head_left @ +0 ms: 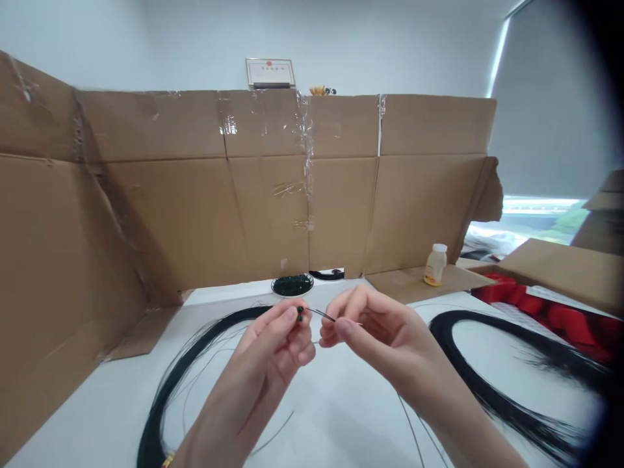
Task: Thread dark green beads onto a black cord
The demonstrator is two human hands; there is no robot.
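Observation:
Small dark green beads [299, 313] sit pinched between the thumb and fingers of my left hand [268, 354]. Thin dark strands [322, 314] stretch from the beads to my right hand [380, 331], whose thumb and forefinger are closed on them. A short pale tip pokes out past the right thumb; I cannot tell what it is. Both hands are raised over the white table [336, 416], close together but not touching. Beyond them a round dish [273, 290] holds a heap of dark green beads.
Curved bundles of black strands lie left [168, 390] and right [442, 335], with loose strands nearby. Cardboard walls [268, 208] enclose the back and left. A white-capped bottle [435, 265] stands on a cardboard flap. At the right, an open box holds red material [560, 318].

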